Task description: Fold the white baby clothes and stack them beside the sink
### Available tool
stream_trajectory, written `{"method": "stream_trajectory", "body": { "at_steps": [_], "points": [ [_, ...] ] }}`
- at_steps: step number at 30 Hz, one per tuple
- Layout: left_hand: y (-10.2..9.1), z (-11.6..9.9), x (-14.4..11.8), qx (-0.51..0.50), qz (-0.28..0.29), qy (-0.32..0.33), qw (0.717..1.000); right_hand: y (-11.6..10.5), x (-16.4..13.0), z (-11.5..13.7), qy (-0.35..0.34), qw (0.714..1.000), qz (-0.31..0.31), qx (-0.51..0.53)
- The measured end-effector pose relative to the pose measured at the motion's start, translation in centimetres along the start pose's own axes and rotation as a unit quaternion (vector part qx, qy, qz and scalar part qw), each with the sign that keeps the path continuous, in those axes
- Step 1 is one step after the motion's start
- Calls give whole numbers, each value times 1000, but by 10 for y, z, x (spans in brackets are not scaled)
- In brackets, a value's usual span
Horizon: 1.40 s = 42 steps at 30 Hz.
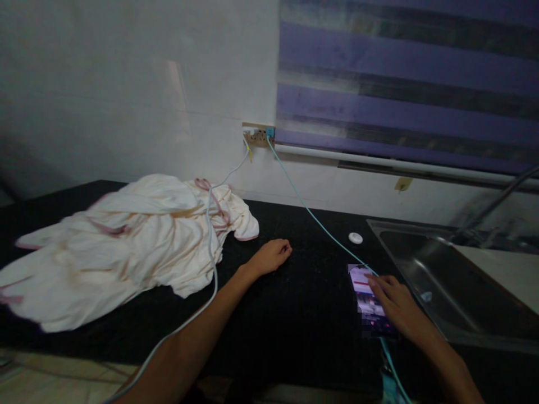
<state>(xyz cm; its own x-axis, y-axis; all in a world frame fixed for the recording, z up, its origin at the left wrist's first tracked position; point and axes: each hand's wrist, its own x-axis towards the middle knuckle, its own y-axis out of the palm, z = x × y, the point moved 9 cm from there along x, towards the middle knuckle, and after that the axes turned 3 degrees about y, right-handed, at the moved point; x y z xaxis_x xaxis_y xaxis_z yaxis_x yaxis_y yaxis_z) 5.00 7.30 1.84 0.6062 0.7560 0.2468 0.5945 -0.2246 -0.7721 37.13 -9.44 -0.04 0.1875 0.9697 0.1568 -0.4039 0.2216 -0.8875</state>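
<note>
The right hand (393, 306) is lying flat and open over the lower part of a phone (367, 300), fingers spread loosely on the lit screen and closing on nothing. The phone is resting face up near the front edge of the black bench (303, 314), its long axis running from that edge toward the back wall, just beside the left rim of the steel sink (442, 292). A pale green cable (311, 216) is running from the phone's far end up to the wall socket (257, 136). The left hand (273, 256) is resting further back on the bare bench, fingers curled loosely under, gripping nothing, well apart from the phone. Beyond it, toward the left back corner, a crumpled cream garment (126, 247) is lying with a white cable (210, 247) across it.
</note>
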Motion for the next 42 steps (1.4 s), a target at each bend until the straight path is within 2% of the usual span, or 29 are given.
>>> {"method": "stream_trajectory", "body": {
  "at_steps": [4, 9, 16, 19, 21, 23, 26, 30, 32, 34, 37, 39, 42],
  "points": [
    [0, -1, 0, 3, 3, 3, 1000, 2, -5, 1, 6, 1000, 13, 0],
    [2, 0, 0, 4, 6, 2, 1000, 12, -13, -1, 76, 995, -11, -59],
    [2, 1, 0, 9, 7, 2, 1000, 13, -16, 13, 29, 996, -48, -74],
    [1, 0, -1, 13, 7, 2, 1000, 11, -16, 9, 44, 995, -46, -78],
    [2, -1, -1, 18, 8, 0, 1000, 3, -16, 14, 58, 993, -78, -71],
    [1, -1, -1, 31, 3, -5, 1000, -6, -15, 37, 45, 990, -133, -36],
    [-9, 1, -1, 75, -25, -24, 997, -4, -8, 101, -30, 984, -164, 60],
    [-49, 19, -12, 159, -126, -115, 972, 31, 21, 190, -106, 970, -124, 182],
    [-71, 35, -25, 188, -179, -180, 949, 58, 41, 217, -113, 965, -83, 221],
    [-84, 52, -35, 197, -199, -230, 932, 84, 57, 233, -114, 971, -46, 203],
    [-85, 65, -36, 175, -193, -245, 934, 105, 71, 241, -127, 980, -33, 148],
    [-76, 60, -28, 138, -185, -216, 949, 109, 73, 239, -128, 979, -39, 153],
    [-56, 30, -12, 43, -167, -135, 976, 108, 75, 230, -110, 965, -39, 233]
  ]
}}
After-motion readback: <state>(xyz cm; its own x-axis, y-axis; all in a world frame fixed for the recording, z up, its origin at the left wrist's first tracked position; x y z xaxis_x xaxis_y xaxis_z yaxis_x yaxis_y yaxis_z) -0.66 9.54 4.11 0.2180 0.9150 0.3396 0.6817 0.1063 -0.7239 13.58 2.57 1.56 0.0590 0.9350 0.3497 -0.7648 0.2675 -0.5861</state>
